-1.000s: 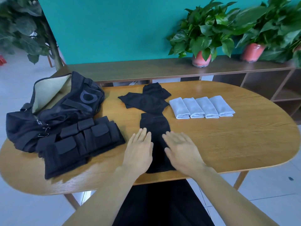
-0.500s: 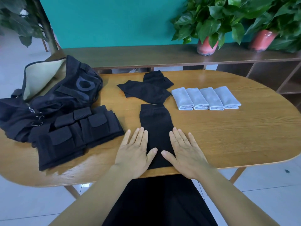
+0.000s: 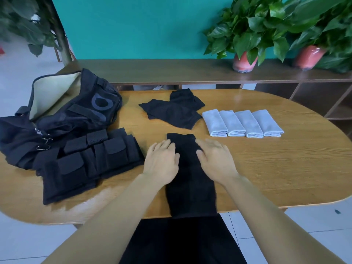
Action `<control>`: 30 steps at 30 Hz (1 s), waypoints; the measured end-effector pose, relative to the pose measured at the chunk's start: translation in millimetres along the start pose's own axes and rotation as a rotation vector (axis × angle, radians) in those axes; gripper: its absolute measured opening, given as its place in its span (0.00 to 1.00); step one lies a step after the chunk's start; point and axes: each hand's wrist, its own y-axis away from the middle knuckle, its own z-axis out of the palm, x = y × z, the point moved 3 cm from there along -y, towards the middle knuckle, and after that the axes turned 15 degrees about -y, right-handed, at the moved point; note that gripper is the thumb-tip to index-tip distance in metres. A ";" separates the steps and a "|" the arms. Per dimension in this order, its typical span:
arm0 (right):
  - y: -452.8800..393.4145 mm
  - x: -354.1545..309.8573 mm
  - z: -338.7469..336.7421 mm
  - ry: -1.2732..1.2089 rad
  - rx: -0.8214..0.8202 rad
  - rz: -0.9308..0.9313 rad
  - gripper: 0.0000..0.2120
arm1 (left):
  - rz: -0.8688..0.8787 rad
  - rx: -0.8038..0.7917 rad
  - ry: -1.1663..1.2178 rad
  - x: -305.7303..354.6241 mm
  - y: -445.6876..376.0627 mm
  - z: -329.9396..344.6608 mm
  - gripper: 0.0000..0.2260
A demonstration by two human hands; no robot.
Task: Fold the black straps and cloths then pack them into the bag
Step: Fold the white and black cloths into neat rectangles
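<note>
A long black cloth (image 3: 190,183) lies flat on the wooden table (image 3: 285,168), running from the table's middle to its near edge. My left hand (image 3: 162,161) and my right hand (image 3: 216,161) press flat on its upper part, one on each side, fingers straight. Farther back lie two more black cloths (image 3: 174,112), overlapping. A stack of black padded straps (image 3: 85,161) sits to the left. Behind the straps stands the open black bag (image 3: 62,115) with a pale lining.
Several folded grey towels (image 3: 242,123) lie in a row at the right of the black cloths. A dark wooden shelf (image 3: 190,71) with two potted plants (image 3: 245,40) runs behind the table. The table's near edge is just below my wrists.
Both hands slid forward along the black cloth, from its near end toward its far end, staying flat on it.
</note>
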 end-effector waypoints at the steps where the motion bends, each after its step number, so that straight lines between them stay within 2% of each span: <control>1: -10.8 -1.7 4.4 0.047 -0.058 -0.005 0.22 | 0.002 -0.038 0.009 3.6 -9.6 2.5 0.23; 6: -37.5 -4.5 27.8 0.339 -0.347 -0.173 0.28 | 0.123 -0.203 -0.067 9.6 -23.4 25.4 0.29; 9: -44.9 13.1 24.4 0.347 -0.436 -0.125 0.34 | 0.161 -0.229 -0.128 0.2 -27.5 31.4 0.30; 14: -49.3 27.8 26.3 0.343 -0.421 -0.066 0.37 | 0.191 -0.164 -0.190 -7.8 -31.9 32.5 0.44; 19: -47.9 34.1 28.7 0.300 -0.411 -0.006 0.38 | 0.186 -0.192 -0.186 -9.7 -35.1 38.9 0.47; 26: -48.2 35.9 33.6 0.319 -0.409 0.010 0.40 | 0.160 -0.250 -0.264 -8.4 -39.7 37.4 0.39; 30: -47.8 29.6 17.3 0.291 -0.306 0.010 0.39 | 0.149 -0.131 -0.240 -11.2 -36.3 23.8 0.34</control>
